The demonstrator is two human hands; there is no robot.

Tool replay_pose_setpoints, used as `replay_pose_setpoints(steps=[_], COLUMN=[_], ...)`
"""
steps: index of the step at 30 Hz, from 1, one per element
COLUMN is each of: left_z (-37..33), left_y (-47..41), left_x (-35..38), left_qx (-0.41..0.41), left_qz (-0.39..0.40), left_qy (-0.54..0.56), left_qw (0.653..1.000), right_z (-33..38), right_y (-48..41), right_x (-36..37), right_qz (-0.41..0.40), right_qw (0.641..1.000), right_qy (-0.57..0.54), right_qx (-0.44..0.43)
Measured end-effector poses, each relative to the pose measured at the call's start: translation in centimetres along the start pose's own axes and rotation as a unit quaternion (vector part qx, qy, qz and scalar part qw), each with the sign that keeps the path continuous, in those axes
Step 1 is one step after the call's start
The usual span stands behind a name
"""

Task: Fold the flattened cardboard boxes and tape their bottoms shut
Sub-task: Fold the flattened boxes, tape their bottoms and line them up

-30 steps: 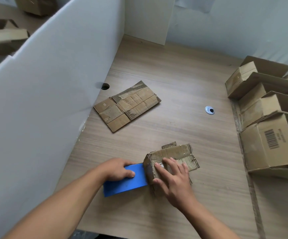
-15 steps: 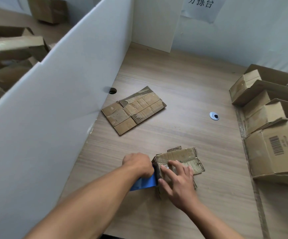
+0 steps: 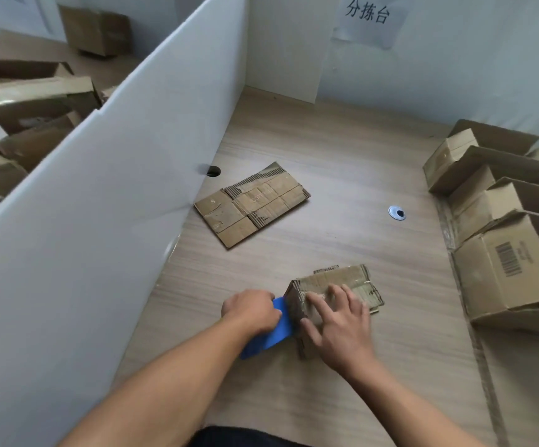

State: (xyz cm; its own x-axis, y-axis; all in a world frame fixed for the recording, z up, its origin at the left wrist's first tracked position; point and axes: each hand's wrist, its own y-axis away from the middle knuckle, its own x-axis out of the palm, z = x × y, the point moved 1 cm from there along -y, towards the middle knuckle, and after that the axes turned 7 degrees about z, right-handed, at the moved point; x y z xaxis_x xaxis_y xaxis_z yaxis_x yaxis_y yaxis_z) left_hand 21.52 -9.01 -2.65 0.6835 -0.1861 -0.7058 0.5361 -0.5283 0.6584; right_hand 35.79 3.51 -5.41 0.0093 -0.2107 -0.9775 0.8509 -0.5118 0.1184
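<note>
Taping step, it seems: the small box (image 3: 336,283) is pinned under the spread right hand (image 3: 342,322); the blue tool (image 3: 276,332), gripped by the left hand (image 3: 250,309), must be pulled across.

Forearms (image 3: 171,375) bare; L hand (image 3: 251,309), R hand (image 3: 342,324) bare; dark garment (image 3: 249,438) btm edge.

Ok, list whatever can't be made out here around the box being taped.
Head view only:
Blue object: mostly covered by the left hand; its kind is unclear.
Small box: seam under the right hand, so any tape is hidden.
Barcoded box: print too small to read, right side cut off by the frame edge.
</note>
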Motion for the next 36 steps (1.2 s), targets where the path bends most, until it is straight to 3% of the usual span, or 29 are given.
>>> replay_pose_setpoints(steps=[2,5,12,17,21,26,31,36], left_z=[1.7,4.4,7.4,7.9,8.8,9.2,9.1,7.9], left_y=[0.2,0.5,2.1,3.0,2.8,2.5,2.1,2.1], left_x=[-0.8,-1.8,-3.5,-3.1,-2.4,-2.4,-2.3,-2.8], left_qx=[0.002,0.001,-0.003,0.008,0.006,-0.002,0.027,0.093], left_qz=[0.004,0.015,-0.001,-0.021,-0.008,-0.035,-0.067,-0.104], left_qy=[0.017,0.044,0.139,0.207,0.247,0.244,0.243,0.167], left_qw=[1.000,0.999,0.990,0.978,0.969,0.969,0.967,0.976], right_z=[0.4,0.4,-1.2,0.7,2.0,1.3,-1.2,-4.6], right_y=[0.3,0.1,-1.5,-2.4,-3.1,-4.3,-4.7,-5.1], right_x=[-0.2,-0.4,-0.9,0.2,2.2,2.4,3.0,2.3], right_qz=[0.010,0.087,0.146,0.088,-0.008,-0.065,-0.055,0.030], right_qw=[0.999,0.995,0.985,0.994,0.997,0.989,0.979,0.967], right_qy=[0.003,-0.014,-0.041,-0.035,-0.069,-0.109,-0.137,-0.175], right_qx=[0.048,0.053,-0.084,-0.058,-0.033,-0.078,-0.141,-0.185])
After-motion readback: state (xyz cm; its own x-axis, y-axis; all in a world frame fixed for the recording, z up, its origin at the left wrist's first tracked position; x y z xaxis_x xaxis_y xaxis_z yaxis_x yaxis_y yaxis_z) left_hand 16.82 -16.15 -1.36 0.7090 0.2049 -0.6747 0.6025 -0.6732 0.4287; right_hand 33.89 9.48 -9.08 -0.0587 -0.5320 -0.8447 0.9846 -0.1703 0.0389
